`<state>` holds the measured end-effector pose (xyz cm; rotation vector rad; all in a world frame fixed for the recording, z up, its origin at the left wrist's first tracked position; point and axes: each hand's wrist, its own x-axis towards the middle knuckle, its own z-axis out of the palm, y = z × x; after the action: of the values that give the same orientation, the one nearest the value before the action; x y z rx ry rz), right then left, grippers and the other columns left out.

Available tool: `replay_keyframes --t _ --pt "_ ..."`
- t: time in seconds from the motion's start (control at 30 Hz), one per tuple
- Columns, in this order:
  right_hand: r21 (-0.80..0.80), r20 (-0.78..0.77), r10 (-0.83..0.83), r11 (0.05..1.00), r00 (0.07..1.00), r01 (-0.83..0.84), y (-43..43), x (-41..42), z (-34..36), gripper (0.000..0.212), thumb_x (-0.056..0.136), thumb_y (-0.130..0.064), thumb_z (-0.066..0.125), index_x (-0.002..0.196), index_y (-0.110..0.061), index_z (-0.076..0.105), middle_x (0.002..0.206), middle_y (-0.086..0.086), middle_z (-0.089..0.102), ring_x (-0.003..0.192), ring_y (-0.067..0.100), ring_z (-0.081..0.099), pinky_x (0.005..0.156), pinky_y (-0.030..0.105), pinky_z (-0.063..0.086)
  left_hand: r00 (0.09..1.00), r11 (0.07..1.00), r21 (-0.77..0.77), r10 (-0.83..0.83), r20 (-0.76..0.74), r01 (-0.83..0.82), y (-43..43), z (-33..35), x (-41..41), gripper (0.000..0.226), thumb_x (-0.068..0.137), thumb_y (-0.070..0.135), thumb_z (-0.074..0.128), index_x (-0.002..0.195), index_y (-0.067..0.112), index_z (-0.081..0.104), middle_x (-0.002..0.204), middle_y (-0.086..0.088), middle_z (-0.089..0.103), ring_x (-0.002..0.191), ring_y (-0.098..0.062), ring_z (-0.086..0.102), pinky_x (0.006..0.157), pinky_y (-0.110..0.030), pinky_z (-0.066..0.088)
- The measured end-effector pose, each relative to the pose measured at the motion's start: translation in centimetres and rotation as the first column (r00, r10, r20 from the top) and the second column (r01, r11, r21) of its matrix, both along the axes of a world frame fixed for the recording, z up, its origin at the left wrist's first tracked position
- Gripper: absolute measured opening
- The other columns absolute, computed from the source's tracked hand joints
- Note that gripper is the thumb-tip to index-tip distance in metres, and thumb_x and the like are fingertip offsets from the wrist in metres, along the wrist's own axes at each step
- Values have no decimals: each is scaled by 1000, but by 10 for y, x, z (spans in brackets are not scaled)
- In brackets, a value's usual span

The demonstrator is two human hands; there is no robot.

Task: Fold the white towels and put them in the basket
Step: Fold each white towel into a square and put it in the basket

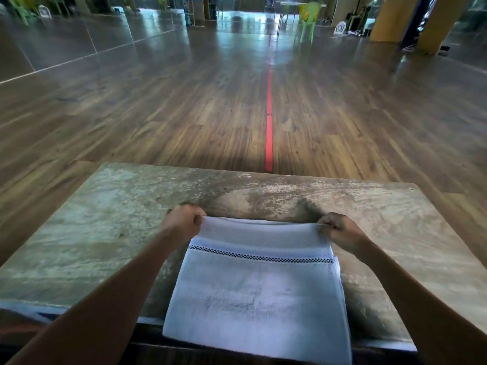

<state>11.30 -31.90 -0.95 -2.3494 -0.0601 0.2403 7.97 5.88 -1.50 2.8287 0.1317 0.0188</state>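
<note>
A white towel [258, 291] with a thin black checkered stripe lies on the worn table [92, 233], its near end hanging over the front edge. It looks folded, with layered edges showing along its right side. My left hand [184, 219] pinches the towel's far left corner, and my right hand [337, 227] pinches the far right corner. Both corners are held just above the tabletop. No basket is in view.
Beyond the table's far edge stretches a wooden floor with a red tape line [269, 122]. Far back stand a green plastic chair [307, 19], tables and a yellow pillar [434, 22]. Bare tabletop lies to the left and right of the towel.
</note>
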Motion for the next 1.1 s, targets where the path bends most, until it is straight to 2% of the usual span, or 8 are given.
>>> replay_keyframes --t 0.13,0.33,0.5,0.67,0.8,0.9,1.0,1.1 --pt "-78 53 20 997 998 -16 -2 5 -5 14 89 -12 60 80 -23 63 78 -3 63 75 16 56 65 29 43 999 998 -41 -40 16 41 7 -6 5 15 88 24 56 93 28 69 98 2 70 97 -24 62 82 -33 49" --pt "-150 109 -1 989 994 17 1 4 -4 11 88 -17 61 83 -27 61 82 1 64 79 22 57 66 31 42 998 994 -89 -55 16 56 7 -8 8 15 87 21 55 91 27 69 94 1 71 92 -22 63 75 -28 46" --pt "-294 78 71 955 994 -45 4 6 -4 30 89 -17 61 119 -13 63 105 11 64 85 18 50 71 26 35 993 993 -39 -114 -5 114 7 -4 9 24 90 19 57 112 21 68 111 -1 69 104 -23 61 86 -30 47" --pt "-318 67 118 944 991 -91 7 1 7 6 89 -13 61 85 -18 62 79 4 58 72 18 53 54 21 33 988 990 24 -133 -83 135 2 7 5 14 91 25 58 103 24 67 101 3 69 96 -19 61 82 -29 45" --pt "-332 18 159 932 987 -144 2 -4 13 10 88 -18 63 83 -10 66 76 3 57 65 10 50 52 19 34 982 985 -61 -167 -94 161 8 14 -4 9 89 24 62 96 22 67 94 5 68 89 -14 60 75 -25 43" --pt "-315 -64 195 927 979 -205 -5 -9 17 11 87 -23 66 78 -18 63 78 -4 58 73 12 52 57 20 36 963 961 -174 -239 -128 216 12 20 -10 5 86 18 65 90 19 69 86 3 66 81 -11 60 66 -17 41" --pt "-267 -204 309 896 929 -356 -16 -15 26 13 85 -25 69 73 -21 66 74 -7 62 75 12 57 65 21 42 889 928 -256 -343 -302 271 14 32 -17 3 84 22 70 87 22 68 85 9 67 80 -7 62 64 -11 42" --pt "-237 -344 368 856 864 -459 -24 -22 34 12 85 -28 69 75 -23 70 69 -4 66 68 9 60 69 23 46 789 911 -279 -404 -463 304 17 38 -21 2 84 29 70 85 29 69 92 2 73 85 -9 67 72 -15 48"
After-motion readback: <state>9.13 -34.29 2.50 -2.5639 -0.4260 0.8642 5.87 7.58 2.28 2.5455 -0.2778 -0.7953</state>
